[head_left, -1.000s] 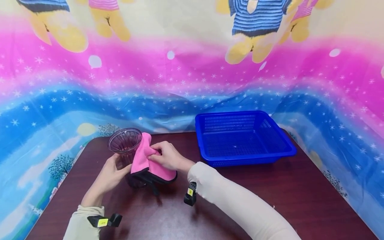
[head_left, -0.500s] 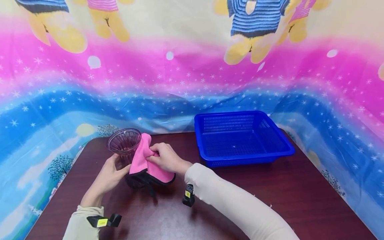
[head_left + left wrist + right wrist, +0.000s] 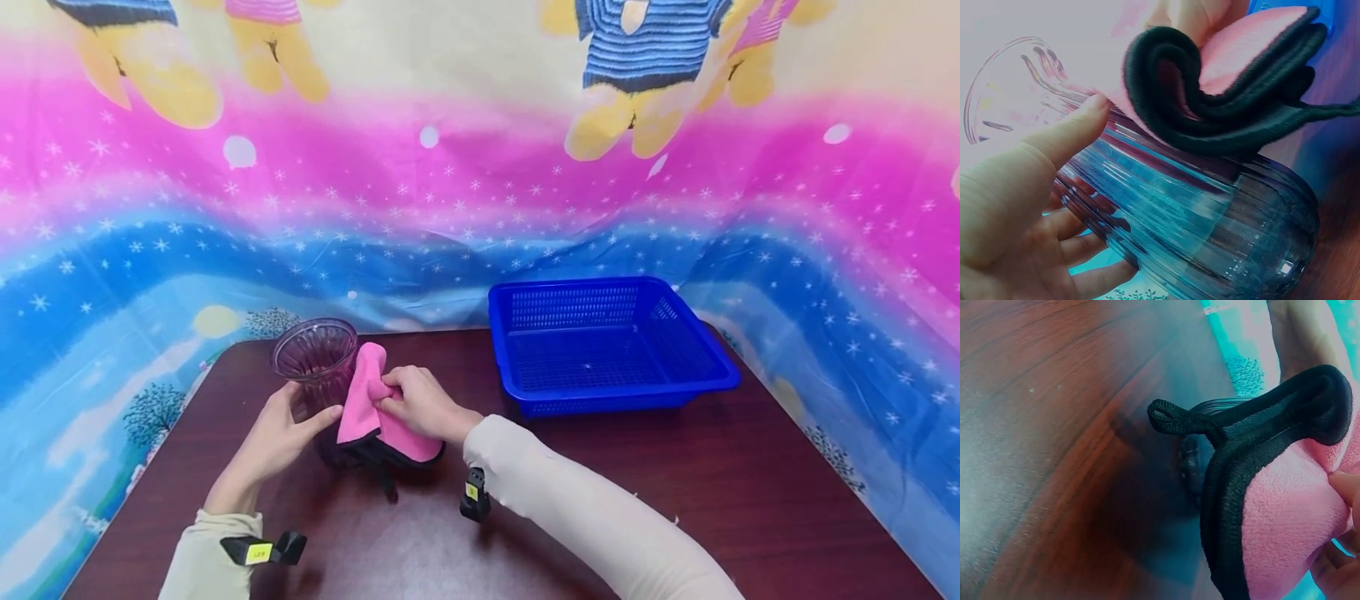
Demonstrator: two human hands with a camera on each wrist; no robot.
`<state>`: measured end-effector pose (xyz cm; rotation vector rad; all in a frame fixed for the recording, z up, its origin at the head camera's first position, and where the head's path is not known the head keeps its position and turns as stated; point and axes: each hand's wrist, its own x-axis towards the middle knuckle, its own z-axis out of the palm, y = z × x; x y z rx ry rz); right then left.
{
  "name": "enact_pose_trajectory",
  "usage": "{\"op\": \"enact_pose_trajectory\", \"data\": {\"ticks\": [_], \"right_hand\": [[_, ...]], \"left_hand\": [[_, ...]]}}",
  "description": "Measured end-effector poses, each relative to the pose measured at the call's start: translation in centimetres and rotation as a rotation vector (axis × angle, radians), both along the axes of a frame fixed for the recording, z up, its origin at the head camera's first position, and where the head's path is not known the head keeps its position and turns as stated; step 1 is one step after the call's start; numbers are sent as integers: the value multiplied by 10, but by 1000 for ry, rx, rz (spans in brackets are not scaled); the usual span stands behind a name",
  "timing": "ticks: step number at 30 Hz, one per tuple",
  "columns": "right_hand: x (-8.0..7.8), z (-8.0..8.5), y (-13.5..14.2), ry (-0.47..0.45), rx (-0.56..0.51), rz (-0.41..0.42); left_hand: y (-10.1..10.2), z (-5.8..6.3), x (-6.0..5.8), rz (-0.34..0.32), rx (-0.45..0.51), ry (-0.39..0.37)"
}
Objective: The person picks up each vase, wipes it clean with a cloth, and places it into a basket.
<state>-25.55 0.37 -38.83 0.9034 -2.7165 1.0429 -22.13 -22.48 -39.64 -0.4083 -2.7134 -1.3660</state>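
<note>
A clear, ribbed glass vase (image 3: 315, 354) with a flared rim stands at the table's left side. My left hand (image 3: 281, 429) grips it around the middle, its thumb on the near side and its fingers curled behind, as the left wrist view of the vase (image 3: 1166, 194) shows. My right hand (image 3: 423, 402) pinches a folded pink cloth (image 3: 362, 396) with black edging, held against or right beside the vase's right side. In the right wrist view the cloth (image 3: 1291, 519) and its black hanging loop cover most of the vase; only part of its base shows.
A blue plastic basket (image 3: 600, 350) with perforated sides stands at the back right of the dark red-brown wooden table (image 3: 600, 500). Behind the table hangs a printed backdrop (image 3: 450, 183) that also runs along both sides.
The cloth and my right hand have shifted slightly right and down along the vase, uncovering more of its upper side. My left hand keeps its hold on the vase.
</note>
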Motion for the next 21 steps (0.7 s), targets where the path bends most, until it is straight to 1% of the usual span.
{"op": "enact_pose_trajectory", "data": {"ticks": [5, 12, 21], "right_hand": [[0, -7, 1, -4, 15, -6], [-2, -17, 1, 14, 41, -5], [-2, -25, 3, -7, 93, -19]], "left_hand": [[1, 0, 0, 3, 16, 1], [1, -1, 0, 0, 23, 13], [1, -1, 0, 0, 24, 16]]}}
